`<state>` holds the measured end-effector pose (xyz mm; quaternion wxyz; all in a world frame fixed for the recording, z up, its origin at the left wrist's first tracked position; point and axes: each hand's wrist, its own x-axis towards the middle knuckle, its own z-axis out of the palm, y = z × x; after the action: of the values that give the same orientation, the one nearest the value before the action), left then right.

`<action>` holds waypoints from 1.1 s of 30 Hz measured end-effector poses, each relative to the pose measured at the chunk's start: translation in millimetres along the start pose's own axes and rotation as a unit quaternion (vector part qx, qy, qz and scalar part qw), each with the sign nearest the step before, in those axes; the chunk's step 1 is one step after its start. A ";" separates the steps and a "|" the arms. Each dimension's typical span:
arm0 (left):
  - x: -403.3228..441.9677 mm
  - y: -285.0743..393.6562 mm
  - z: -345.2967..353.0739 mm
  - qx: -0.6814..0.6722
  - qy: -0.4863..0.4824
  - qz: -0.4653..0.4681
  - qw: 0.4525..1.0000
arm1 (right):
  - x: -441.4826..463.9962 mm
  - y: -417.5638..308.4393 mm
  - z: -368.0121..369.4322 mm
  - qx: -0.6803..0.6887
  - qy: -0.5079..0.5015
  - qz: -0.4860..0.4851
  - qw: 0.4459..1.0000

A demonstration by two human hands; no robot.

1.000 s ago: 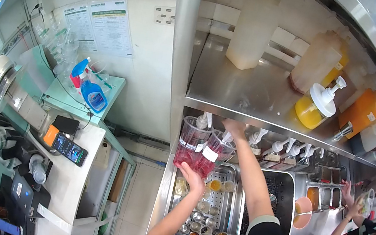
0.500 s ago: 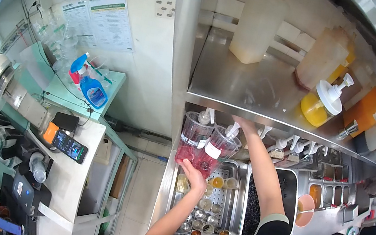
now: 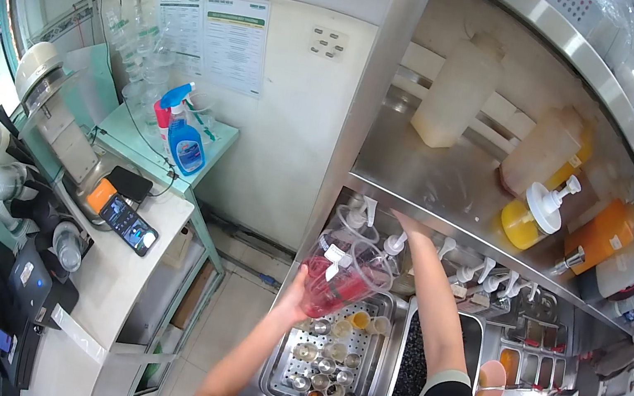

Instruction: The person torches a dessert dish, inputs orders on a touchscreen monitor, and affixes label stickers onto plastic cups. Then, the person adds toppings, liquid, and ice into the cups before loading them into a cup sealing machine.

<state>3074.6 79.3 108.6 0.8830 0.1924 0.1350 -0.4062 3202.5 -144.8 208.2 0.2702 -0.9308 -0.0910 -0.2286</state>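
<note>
Red containers over a tray of little cups, spill waiting to happen?

So the left hand [image 3: 297,299] is wrapped around the lower side of a clear container [image 3: 343,293] with red contents, by the far end of a perforated tray [image 3: 370,346]. A second clear container [image 3: 324,247] overlaps it, can't tell if that hand has both. Right hand [image 3: 413,226] goes under the shelf [image 3: 422,174] edge near a white pump head [image 3: 395,243]; fingers hidden, so no clue if it's gripping anything.

My worry: it looks tilted and held from one side, so a slip could dump red into the small cups [image 3: 320,381]. Rims snagging that pump head could knock it too
</note>
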 end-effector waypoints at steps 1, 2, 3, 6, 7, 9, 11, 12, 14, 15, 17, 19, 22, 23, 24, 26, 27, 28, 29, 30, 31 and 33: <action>-2.4 10.5 2.4 0.041 0.000 -0.012 0.999 | 9.8 0.2 15.6 -0.002 0.014 -0.014 1.000; -4.0 20.3 5.2 0.081 0.002 -0.025 0.996 | 17.4 1.4 34.5 -0.028 0.015 -0.005 0.999; -4.3 29.3 5.2 0.123 0.005 -0.040 0.992 | 22.9 4.5 55.9 -0.062 0.012 0.011 0.998; 21.6 45.9 -29.7 0.097 -0.005 -0.084 0.992 | 29.2 14.2 100.5 -0.134 -0.017 0.046 0.990; 31.7 48.4 -42.0 0.086 -0.014 -0.095 0.992 | 27.4 18.7 105.4 -0.144 -0.029 0.046 0.988; 43.3 49.7 -57.9 0.060 -0.011 -0.130 0.990 | 24.1 22.9 113.0 -0.167 -0.027 0.047 0.984; 47.0 47.6 -61.2 0.065 -0.014 -0.124 0.990 | 22.1 17.0 120.3 -0.202 -0.014 0.054 0.978; 40.7 47.7 -54.1 0.072 -0.011 -0.126 0.989 | 12.5 8.3 120.2 -0.228 -0.002 0.068 0.971; 37.9 45.7 -54.6 0.071 -0.033 -0.115 0.990 | 18.9 21.4 121.8 -0.190 -0.088 0.065 0.976; 39.3 46.2 -54.1 0.071 -0.046 -0.111 0.990 | 26.1 27.6 118.4 -0.172 -0.129 0.063 0.975; 44.1 43.1 -57.7 0.054 -0.096 -0.121 0.987 | 29.0 42.8 119.9 -0.158 -0.166 0.077 0.970; 55.1 43.2 -71.6 0.048 -0.087 -0.137 0.986 | 26.9 29.9 117.8 -0.157 -0.153 0.102 0.970; 48.0 44.5 -66.5 0.057 -0.041 -0.138 0.988 | 16.8 11.3 121.5 -0.155 -0.100 0.160 0.970; 47.1 43.8 -61.7 0.054 -0.042 -0.134 0.989 | 16.9 9.5 118.8 -0.157 -0.099 0.158 0.970; 46.3 42.4 -60.5 0.050 -0.042 -0.128 0.990 | 18.7 11.2 115.6 -0.150 -0.107 0.144 0.972; 48.8 39.3 -66.4 0.036 -0.051 -0.115 0.991 | 25.4 22.0 110.1 -0.127 -0.132 0.098 0.978; 45.4 38.5 -64.0 0.038 -0.045 -0.116 0.992 | 24.5 25.2 108.8 -0.125 -0.141 0.096 0.977; 40.1 38.4 -56.9 0.038 -0.040 -0.115 0.992 | 23.4 26.3 108.6 -0.129 -0.146 0.102 0.975; 37.5 39.8 -52.8 0.039 -0.034 -0.112 0.992 | 22.9 25.2 110.7 -0.139 -0.149 0.114 0.972; 35.7 38.3 -54.1 0.053 -0.009 -0.107 0.993 | 20.9 26.1 115.7 -0.149 -0.150 0.140 0.967; 35.5 37.2 -52.2 0.071 0.015 -0.101 0.992 | 20.1 24.9 120.0 -0.160 -0.153 0.171 0.960; 37.9 36.8 -50.9 0.073 0.012 -0.090 0.993 | 19.7 18.3 123.9 -0.179 -0.169 0.236 0.940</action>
<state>3122.8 98.8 56.8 0.8248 0.2481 0.1325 -0.4905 3271.8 -91.8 116.3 0.1258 -0.9835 0.1293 -0.0102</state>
